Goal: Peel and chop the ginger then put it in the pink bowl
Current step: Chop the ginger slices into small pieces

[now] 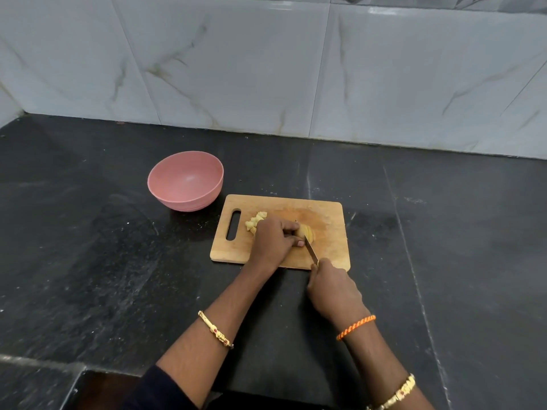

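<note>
A wooden cutting board (325,220) lies on the black counter. On it my left hand (275,238) holds a peeled, pale yellow ginger piece (306,232) between fingers and thumb. My right hand (333,288) grips the handle of a small knife (311,251); the blade rests against the ginger's right side, where slices show. A small heap of chopped ginger (255,222) sits on the board just left of my left hand, near the handle slot. The pink bowl (186,180) stands upright on the counter to the board's upper left; nothing shows inside it.
The black stone counter (103,261) stretches wide on both sides of the board. A marble-look tiled wall (266,69) closes the back. The counter's front edge runs along the bottom left.
</note>
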